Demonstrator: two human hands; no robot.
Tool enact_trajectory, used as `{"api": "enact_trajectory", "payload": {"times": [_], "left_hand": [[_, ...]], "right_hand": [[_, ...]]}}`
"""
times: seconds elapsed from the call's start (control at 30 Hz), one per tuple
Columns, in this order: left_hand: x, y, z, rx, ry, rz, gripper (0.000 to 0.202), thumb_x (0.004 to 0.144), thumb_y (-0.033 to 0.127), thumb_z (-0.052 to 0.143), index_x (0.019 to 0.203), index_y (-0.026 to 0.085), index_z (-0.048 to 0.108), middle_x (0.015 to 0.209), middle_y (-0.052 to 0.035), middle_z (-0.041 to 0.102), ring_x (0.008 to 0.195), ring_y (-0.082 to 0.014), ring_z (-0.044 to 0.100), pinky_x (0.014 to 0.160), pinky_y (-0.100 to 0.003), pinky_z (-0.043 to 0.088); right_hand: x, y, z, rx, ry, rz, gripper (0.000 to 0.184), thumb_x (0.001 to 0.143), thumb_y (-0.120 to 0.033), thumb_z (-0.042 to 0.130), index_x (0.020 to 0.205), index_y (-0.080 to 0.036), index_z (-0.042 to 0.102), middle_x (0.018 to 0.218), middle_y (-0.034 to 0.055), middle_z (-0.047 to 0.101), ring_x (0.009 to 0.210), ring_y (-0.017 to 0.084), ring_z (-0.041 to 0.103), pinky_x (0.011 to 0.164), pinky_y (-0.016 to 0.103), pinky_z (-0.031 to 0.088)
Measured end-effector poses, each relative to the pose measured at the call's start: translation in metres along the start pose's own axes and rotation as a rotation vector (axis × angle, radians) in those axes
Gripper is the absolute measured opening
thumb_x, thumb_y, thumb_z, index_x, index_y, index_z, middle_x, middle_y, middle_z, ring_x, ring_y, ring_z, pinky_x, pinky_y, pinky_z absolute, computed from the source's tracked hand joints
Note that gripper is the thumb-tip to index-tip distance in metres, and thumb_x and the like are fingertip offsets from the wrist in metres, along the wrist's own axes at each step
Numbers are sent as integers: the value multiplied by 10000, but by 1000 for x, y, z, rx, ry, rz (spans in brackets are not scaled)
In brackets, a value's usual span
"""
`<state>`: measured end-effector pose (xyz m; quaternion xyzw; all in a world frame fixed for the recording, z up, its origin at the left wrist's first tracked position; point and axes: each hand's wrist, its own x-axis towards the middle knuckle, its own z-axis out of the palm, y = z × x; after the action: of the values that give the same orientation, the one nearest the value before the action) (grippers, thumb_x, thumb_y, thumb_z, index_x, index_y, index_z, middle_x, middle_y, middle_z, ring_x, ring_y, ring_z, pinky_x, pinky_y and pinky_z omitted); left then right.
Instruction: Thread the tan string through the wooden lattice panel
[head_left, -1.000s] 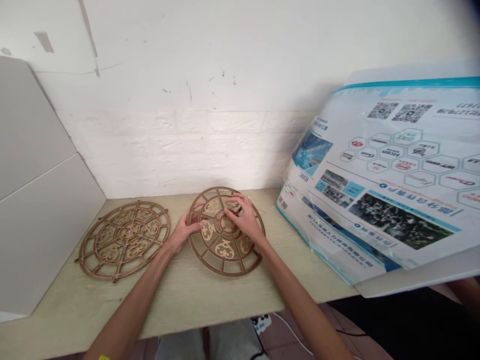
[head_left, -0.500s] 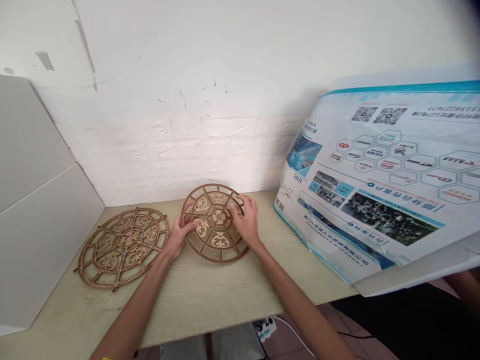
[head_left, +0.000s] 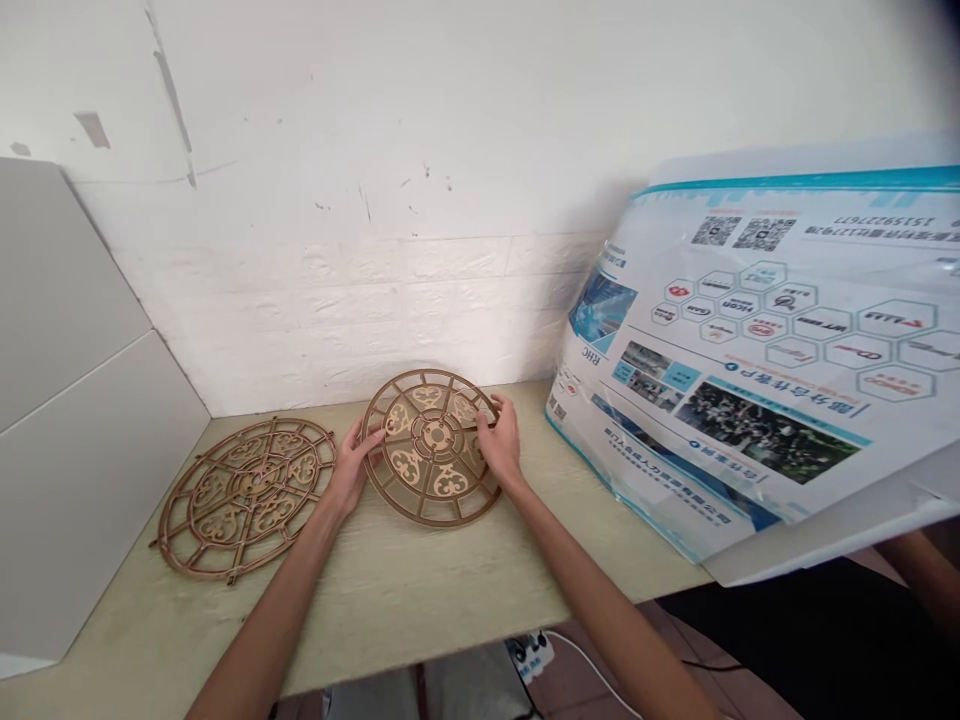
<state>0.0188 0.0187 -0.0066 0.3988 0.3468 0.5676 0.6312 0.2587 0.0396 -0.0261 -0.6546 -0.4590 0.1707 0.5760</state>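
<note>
Between my two hands is a round openwork disc [head_left: 437,436], brown and gold, with scroll patterns around a small central ring. It is tilted up toward me above the table. My left hand [head_left: 352,462] grips its left rim, thumb in front and the other fingers mostly hidden. At the right rim, my right hand [head_left: 500,440] holds on with its thumb over the front and its fingers behind the edge. A similar openwork disc [head_left: 247,497], with small tabs sticking out from its rim, lies flat on the table to the left of my left hand.
The pale green tabletop [head_left: 420,600] meets a white brick-patterned wall [head_left: 360,300]. A grey panel [head_left: 90,420] stands at the left. On the right leans a large printed board [head_left: 735,370]. Below the front edge is a white cable [head_left: 592,675]. Another person's arm [head_left: 926,575] shows at far right.
The held disc has turned between my hands, its scroll patterns now at different angles. My right hand has shifted slightly outward to the rim, and my left fingers have drawn back toward the edge.
</note>
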Motion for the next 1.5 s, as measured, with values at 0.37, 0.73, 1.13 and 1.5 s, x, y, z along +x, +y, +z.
{"api": "enact_trajectory", "payload": {"times": [0.37, 0.73, 1.13, 1.5], "left_hand": [[3, 5, -7, 18, -15, -184, 569, 712, 347, 793, 1218, 140, 635, 1163, -114, 668, 884, -191, 667, 679, -260, 547], [1, 0, -9, 155, -79, -185, 706, 623, 333, 870, 1254, 144, 614, 1136, -151, 683, 869, -211, 685, 730, -281, 559], [2, -3, -8, 179, -96, -180, 701, 632, 353, 867, 1253, 152, 610, 1161, -143, 677, 932, -228, 685, 784, -298, 556], [4, -8, -11, 172, -110, -186, 708, 639, 358, 864, 1262, 144, 604, 1161, -150, 674, 969, -248, 681, 835, -336, 556]], "right_hand": [[-10, -16, -7, -121, -154, -195, 365, 895, -452, 413, 1083, -192, 587, 1065, 51, 677, 910, 138, 611, 895, 290, 463], [-17, -15, -8, -313, -300, -652, 353, 939, -307, 383, 1213, -272, 603, 1304, 42, 552, 1268, 165, 459, 1133, 397, 395], [-22, -18, -9, -390, -562, -831, 300, 898, -278, 466, 1095, -333, 686, 1471, 1, 384, 1388, 220, 332, 1150, 507, 385], [-24, -23, -8, -202, -546, -746, 166, 858, -317, 542, 887, -205, 661, 1371, 15, 524, 1352, 180, 415, 1183, 462, 364]]}}
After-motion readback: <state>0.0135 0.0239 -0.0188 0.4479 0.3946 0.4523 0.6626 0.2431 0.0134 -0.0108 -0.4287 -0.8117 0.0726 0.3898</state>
